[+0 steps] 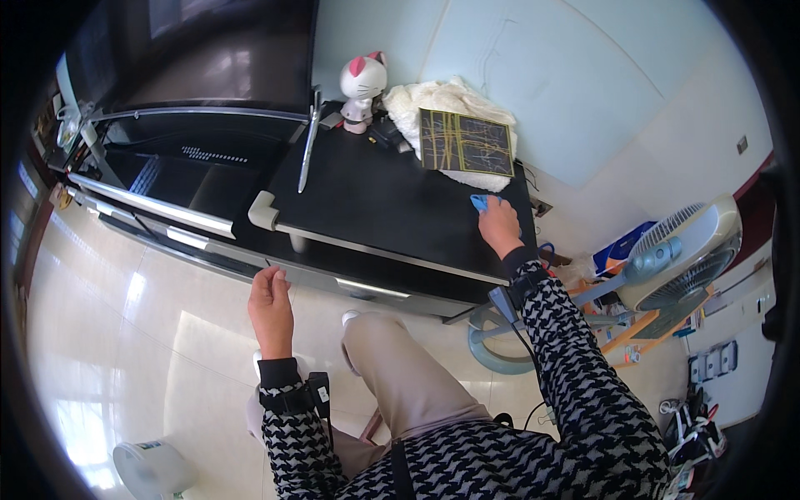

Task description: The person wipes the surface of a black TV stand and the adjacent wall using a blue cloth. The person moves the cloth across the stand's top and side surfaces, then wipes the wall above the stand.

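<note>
My right hand (500,226) grips a crumpled blue cloth (479,202) near the right end of a black TV cabinet top (375,203). Most of the cloth is hidden under the fingers. My left hand (270,309) hovers in front of the cabinet, above the tiled floor, with its fingers drawn together and nothing visible in them. Behind the cloth, a dark board with yellow lines (467,144) lies on a bunched white fleecy cloth (406,103). A white cat figurine with pink ears (362,84) stands to the left of that bundle.
A large television (206,56) occupies the cabinet's left part, its silver stand foot (307,150) reaching forward. A pale corner guard (262,211) covers a raised corner. To the right, an electric fan (675,256) leans close to my arm. A white bucket (153,469) sits on the floor.
</note>
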